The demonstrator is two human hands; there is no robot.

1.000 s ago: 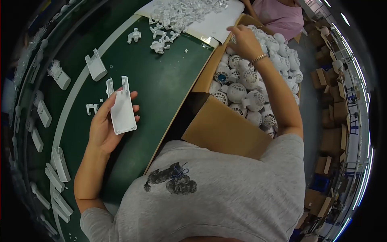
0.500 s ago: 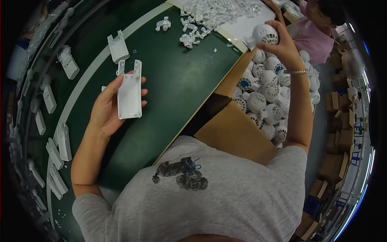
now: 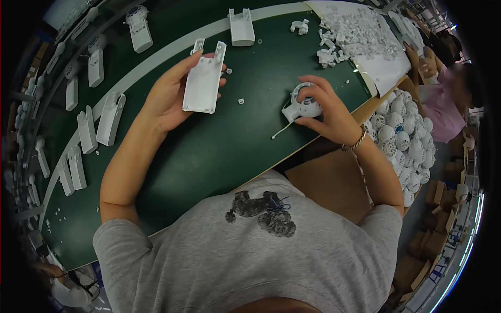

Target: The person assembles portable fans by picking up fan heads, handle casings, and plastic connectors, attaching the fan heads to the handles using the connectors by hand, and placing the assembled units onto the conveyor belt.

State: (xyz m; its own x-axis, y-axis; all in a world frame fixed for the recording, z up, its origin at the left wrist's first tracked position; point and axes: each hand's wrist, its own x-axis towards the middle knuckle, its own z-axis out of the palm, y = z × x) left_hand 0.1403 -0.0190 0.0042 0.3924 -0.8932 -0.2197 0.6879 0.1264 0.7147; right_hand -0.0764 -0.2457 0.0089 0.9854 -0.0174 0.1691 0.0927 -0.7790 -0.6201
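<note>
My left hand (image 3: 169,94) holds a white rectangular casing (image 3: 204,83), its two prongs pointing away from me and its hollow side up. My right hand (image 3: 331,112) grips a round white fan head (image 3: 305,104) above the green table, a short white wire (image 3: 282,130) hanging from it. Casing and fan head are apart. Small white pieces lie near the casing, one of them a clip (image 3: 240,101). Beyond my left hand another white casing (image 3: 241,28) rests at the pale curved strip.
A cardboard box (image 3: 334,180) of round fan heads (image 3: 399,130) stands at the right. White small parts (image 3: 360,34) are heaped on a white sheet (image 3: 392,67) at the back. More casings (image 3: 110,119) lie at the left. A person in pink (image 3: 443,104) is at the upper right.
My right hand has brought a fan head out of the box and over the table. The view has turned to the right. My left hand still holds the casing.
</note>
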